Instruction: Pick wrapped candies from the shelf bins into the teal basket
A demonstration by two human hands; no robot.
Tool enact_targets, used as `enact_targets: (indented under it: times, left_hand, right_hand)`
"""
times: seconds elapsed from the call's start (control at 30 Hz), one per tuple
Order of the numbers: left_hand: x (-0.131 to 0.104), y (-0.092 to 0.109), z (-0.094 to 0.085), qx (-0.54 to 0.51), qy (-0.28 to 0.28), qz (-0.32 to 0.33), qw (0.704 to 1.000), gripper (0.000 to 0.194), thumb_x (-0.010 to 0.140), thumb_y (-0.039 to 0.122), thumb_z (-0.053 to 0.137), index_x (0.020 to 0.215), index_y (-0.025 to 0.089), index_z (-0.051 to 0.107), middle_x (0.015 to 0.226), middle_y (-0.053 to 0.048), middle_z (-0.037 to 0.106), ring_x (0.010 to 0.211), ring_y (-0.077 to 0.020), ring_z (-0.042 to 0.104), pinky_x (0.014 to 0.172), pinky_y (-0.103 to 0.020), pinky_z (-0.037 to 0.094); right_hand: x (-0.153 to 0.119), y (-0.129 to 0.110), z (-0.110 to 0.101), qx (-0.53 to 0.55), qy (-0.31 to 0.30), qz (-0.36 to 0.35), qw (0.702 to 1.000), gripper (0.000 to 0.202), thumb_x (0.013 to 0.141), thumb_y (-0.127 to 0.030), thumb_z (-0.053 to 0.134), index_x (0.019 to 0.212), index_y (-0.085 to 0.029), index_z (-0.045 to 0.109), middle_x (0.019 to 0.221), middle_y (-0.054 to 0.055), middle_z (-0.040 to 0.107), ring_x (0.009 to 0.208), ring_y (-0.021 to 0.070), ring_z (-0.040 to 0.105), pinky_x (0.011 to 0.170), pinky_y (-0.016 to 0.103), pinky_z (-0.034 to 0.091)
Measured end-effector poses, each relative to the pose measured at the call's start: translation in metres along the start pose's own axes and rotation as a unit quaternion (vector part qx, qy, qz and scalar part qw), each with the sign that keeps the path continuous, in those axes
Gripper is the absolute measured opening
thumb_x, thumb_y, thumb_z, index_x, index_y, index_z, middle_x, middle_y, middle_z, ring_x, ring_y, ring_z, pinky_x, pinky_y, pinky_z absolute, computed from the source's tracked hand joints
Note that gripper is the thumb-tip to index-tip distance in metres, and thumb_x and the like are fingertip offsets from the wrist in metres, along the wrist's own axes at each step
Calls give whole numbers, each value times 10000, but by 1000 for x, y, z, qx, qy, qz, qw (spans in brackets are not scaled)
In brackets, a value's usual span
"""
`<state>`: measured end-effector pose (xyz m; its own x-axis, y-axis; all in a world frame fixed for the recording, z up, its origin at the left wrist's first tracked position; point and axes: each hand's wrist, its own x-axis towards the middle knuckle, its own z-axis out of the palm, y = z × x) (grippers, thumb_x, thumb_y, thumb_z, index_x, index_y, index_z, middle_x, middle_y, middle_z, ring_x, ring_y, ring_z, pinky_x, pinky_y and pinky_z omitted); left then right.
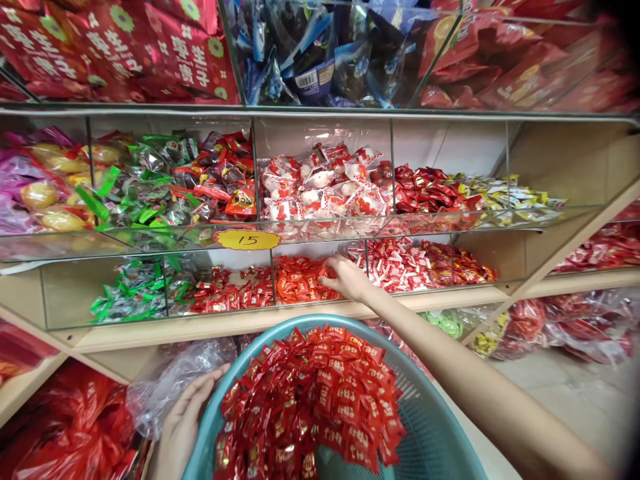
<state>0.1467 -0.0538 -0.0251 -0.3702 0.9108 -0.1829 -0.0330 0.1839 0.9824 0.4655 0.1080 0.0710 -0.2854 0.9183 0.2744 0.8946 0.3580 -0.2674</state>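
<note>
A teal plastic basket (445, 427) holds a heap of small red-wrapped candies (305, 393) with gold print. My left hand (187, 413) grips the basket's left side near the rim; the inner fingers and thumb are partly hidden. Beyond the basket, my right hand (347, 279) reaches over the front of a low shelf compartment. Its fingers curl closed on the orange-red wrapped candies (297, 279) there, and the fingertips touch the pile.
Clear dividers and front panels split the wooden shelves (165, 328) into compartments of wrapped sweets. A yellow price tag (247, 239) reads 15. Below are a clear plastic bag (180, 380), a red plastic bag (70, 427) at left and more bagged sweets (525, 323) at right.
</note>
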Motion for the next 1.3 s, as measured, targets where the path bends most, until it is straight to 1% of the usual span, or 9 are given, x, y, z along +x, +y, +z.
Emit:
enact_targets:
  times: [0.1, 0.23, 0.3, 0.37, 0.5, 0.67, 0.77, 1.03, 1.3]
  left_hand:
    - [-1, 1, 3, -21, 0, -1, 1000, 289, 655, 422, 700, 863, 225, 733, 1059, -40, 731, 1129, -267, 587, 1024, -374, 393]
    - [-4, 7, 10, -64, 13, -11, 998, 283, 604, 402, 733, 812, 210, 730, 1019, -44, 742, 1095, -274, 606, 981, -356, 436]
    - [-7, 12, 13, -67, 22, -20, 997, 298, 570, 390, 748, 797, 198, 730, 1003, -54, 745, 1089, -284, 608, 974, -360, 442]
    - [-9, 16, 16, -73, 27, -23, 997, 304, 556, 382, 751, 792, 191, 729, 982, -60, 749, 1084, -286, 610, 973, -365, 442]
    - [-10, 17, 17, -81, 21, -20, 996, 289, 563, 365, 756, 786, 184, 726, 975, -64, 750, 1089, -287, 607, 986, -367, 429]
    - [-8, 10, 14, -90, 8, -19, 996, 287, 604, 378, 746, 820, 190, 721, 1003, -51, 741, 1089, -272, 604, 1013, -367, 395]
    - [-7, 7, 12, -74, 2, -13, 997, 274, 652, 379, 716, 857, 198, 716, 1044, -41, 730, 1115, -253, 588, 1028, -348, 375]
    - [-8, 8, 12, -91, 11, -14, 996, 287, 625, 375, 734, 842, 190, 714, 1020, -55, 738, 1092, -269, 603, 961, -336, 444]
    - [-10, 5, 11, -93, 6, -10, 996, 277, 653, 381, 720, 860, 198, 715, 1046, -46, 731, 1160, -260, 556, 977, -316, 426]
  right_hand:
    - [-26, -3, -16, 204, 44, -8, 978, 320, 794, -368, 587, 1027, -150, 613, 962, 76, 636, 873, 177, 591, 805, 298, 446]
    - [-75, -6, -24, 504, 6, 88, 859, 414, 814, -413, 542, 1146, -166, 570, 950, 66, 657, 872, 163, 609, 795, 314, 495]
    - [-97, -4, -20, 579, -31, 151, 801, 436, 839, -424, 513, 1194, -174, 555, 963, 74, 653, 804, 141, 616, 749, 292, 511]
    - [-115, -2, -14, 600, -68, 195, 773, 450, 832, -439, 540, 1197, -177, 567, 970, 73, 645, 730, 119, 605, 693, 263, 515]
    - [-132, -2, -4, 530, -109, 192, 818, 481, 820, -478, 559, 1218, -207, 572, 1058, 63, 623, 778, 132, 584, 697, 278, 519]
    - [-140, -16, 11, 380, -164, 84, 907, 567, 845, -461, 526, 1340, -194, 450, 873, 37, 627, 716, 166, 564, 700, 353, 508]
    - [-146, -25, 27, 297, -143, 24, 944, 562, 802, -349, 599, 1318, -212, 422, 878, 23, 592, 766, 170, 559, 732, 339, 494]
    - [-150, -28, 30, 188, -74, -73, 977, 216, 844, -187, 491, 1059, -192, 486, 986, 69, 589, 893, 193, 565, 789, 357, 470]
    - [-193, -61, 39, 58, -224, -75, 970, 91, 807, -126, 519, 883, -162, 554, 914, 68, 610, 754, 178, 603, 607, 273, 434]
